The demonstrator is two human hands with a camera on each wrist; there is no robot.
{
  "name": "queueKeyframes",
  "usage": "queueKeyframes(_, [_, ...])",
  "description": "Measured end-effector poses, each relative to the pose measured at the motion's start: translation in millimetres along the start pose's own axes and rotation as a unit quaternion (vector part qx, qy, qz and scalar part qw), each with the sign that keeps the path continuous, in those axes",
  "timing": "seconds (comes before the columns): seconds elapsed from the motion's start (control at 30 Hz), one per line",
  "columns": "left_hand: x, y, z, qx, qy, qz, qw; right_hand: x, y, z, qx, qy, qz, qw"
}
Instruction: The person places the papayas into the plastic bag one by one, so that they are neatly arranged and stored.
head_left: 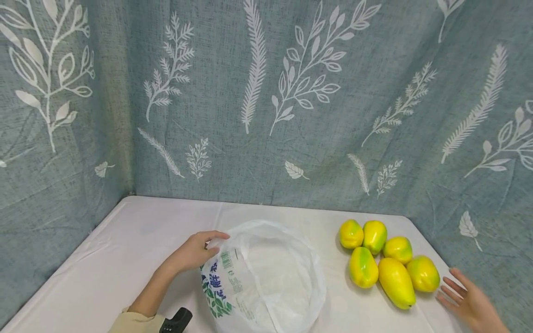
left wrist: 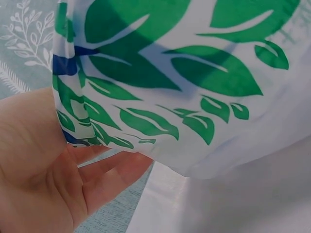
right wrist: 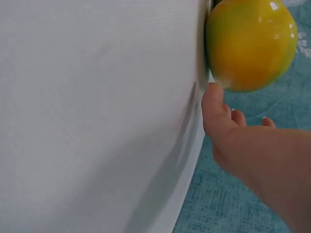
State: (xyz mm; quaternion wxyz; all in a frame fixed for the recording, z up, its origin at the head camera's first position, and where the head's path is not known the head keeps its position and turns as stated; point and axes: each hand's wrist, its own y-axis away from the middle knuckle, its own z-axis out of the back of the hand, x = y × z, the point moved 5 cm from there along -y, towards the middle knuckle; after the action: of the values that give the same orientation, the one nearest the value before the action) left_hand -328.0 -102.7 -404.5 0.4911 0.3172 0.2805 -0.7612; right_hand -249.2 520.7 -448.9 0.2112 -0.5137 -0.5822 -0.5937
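A white plastic bag (head_left: 287, 273) with green leaf prints and blue lettering stands with its round mouth spread wide. My left hand (head_left: 195, 249) holds the bag's left rim between thumb and fingers; in the left wrist view, the printed bag side (left wrist: 180, 82) covers part of that hand (left wrist: 58, 179). Several glossy yellow-green mangoes (head_left: 395, 280) lie in a cluster to the right of the bag. Beyond them at the right, my right hand (head_left: 472, 300) has its fingers spread and holds nothing. Its fingertips are close to the nearest mango (right wrist: 250, 46) in the right wrist view.
A white cloth (head_left: 166, 217) covers the table. Grey-green curtains with white leaf patterns (head_left: 233, 162) close off the back and both sides. A black device (head_left: 176, 320) is strapped at my left wrist, over a beige sleeve (head_left: 135, 322).
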Motion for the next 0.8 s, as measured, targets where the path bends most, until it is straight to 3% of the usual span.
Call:
queueKeyframes(0.2, [3.9,0.3,-0.6,0.002,-0.004,0.006,1.0,-3,-5,-9,-0.022,0.058,-0.006,0.998])
queueKeyframes(0.37, [4.6,-1.7,-0.4,0.004,0.011,-0.003,0.9999,-2,-6,-18,-0.006,0.112,0.004,0.994])
queueKeyframes(0.5, [4.2,-3.5,-0.2,0.007,0.025,-0.004,0.9997,-1,-6,-26,-0.006,0.186,0.009,0.982])
queueKeyframes(0.63, [3.6,-5.5,0.1,0.01,0.032,0.0,0.9994,0,-8,-32,-0.041,0.253,-0.006,0.966])
queueKeyframes(0.8, [2.4,-7.9,0.1,0.013,0.046,0.004,0.9988,1,-11,-35,-0.044,0.278,-0.011,0.959])
